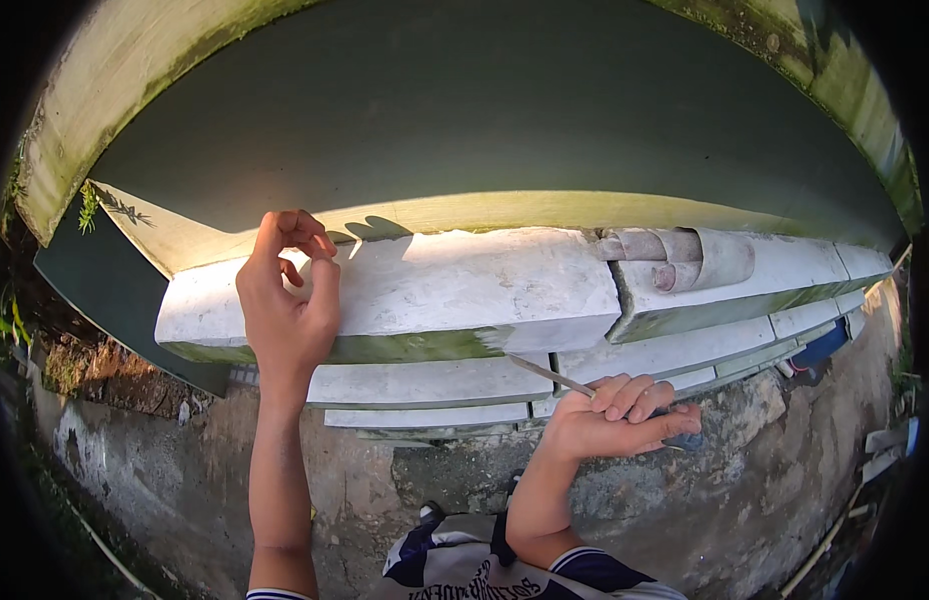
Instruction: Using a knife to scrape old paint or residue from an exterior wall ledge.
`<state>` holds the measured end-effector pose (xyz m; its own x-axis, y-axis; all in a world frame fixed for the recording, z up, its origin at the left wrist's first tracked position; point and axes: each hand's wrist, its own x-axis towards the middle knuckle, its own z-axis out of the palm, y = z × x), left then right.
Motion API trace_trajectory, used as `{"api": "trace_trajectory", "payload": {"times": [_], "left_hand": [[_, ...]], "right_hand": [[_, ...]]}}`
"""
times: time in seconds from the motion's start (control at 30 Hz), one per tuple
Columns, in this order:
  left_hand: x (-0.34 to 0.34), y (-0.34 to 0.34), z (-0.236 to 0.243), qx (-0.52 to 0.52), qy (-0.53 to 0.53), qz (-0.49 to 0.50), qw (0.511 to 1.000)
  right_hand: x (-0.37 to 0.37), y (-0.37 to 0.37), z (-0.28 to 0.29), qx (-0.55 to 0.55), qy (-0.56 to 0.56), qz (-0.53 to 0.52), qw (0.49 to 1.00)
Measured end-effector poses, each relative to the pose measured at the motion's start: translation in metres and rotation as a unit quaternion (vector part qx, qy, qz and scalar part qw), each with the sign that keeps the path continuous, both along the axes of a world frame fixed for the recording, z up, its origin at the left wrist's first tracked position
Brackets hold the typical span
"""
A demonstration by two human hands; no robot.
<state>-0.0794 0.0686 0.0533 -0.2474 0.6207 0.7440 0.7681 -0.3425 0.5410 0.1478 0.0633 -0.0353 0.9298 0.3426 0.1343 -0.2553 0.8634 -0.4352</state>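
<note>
My left hand (290,295) hovers over the left part of a white-coated ledge (465,275), fingers loosely curled and apart from the thumb, with nothing visible between them. Its shadow falls on the low wall strip behind the ledge. My right hand (620,415) is closed around a thin grey blade-like tool (550,374). The tool's narrow tip reaches the lower part of the ledge's front face, beside a pale patch on the green, mossy edge. A dark end of the tool shows under my right fingers; most of the handle is hidden.
Worn, curled sheets that look like sandpaper (727,258) lie on the ledge's right section, past a vertical gap. Lower white steps (415,385) run beneath. A dark green panel (485,110) stands behind. Below is stained concrete ground (745,480), with a blue object (820,347) at the right.
</note>
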Motion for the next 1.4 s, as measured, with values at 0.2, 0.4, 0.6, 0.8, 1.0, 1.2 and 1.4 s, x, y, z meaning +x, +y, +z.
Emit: {"api": "trace_trajectory", "payload": {"times": [0.2, 0.4, 0.6, 0.8, 1.0, 1.2, 1.4], "left_hand": [[0.0, 0.0, 0.002, 0.01, -0.003, 0.0, 1.0], [-0.002, 0.0, 0.001, 0.015, 0.003, -0.005, 1.0], [-0.002, 0.003, 0.0, 0.016, -0.001, -0.002, 1.0], [-0.002, 0.0, 0.002, 0.018, 0.017, -0.008, 1.0], [-0.003, -0.001, -0.001, 0.008, 0.005, -0.012, 1.0], [-0.001, -0.001, 0.0, 0.033, -0.005, -0.008, 0.999], [0.0, -0.001, 0.0, 0.028, 0.002, -0.005, 1.0]], "right_hand": [[-0.005, 0.001, 0.002, 0.025, 0.006, 0.012, 1.0], [-0.002, -0.004, 0.003, 0.07, 0.012, 0.022, 0.997], [-0.005, -0.004, -0.003, 0.04, 0.006, 0.019, 0.999], [-0.023, 0.001, -0.004, -0.016, -0.06, 0.026, 0.998], [0.0, 0.003, -0.003, 0.01, 0.039, 0.012, 0.999], [-0.007, 0.004, 0.003, 0.013, 0.068, -0.013, 0.997], [-0.005, 0.001, 0.001, 0.026, 0.058, 0.007, 0.998]]}}
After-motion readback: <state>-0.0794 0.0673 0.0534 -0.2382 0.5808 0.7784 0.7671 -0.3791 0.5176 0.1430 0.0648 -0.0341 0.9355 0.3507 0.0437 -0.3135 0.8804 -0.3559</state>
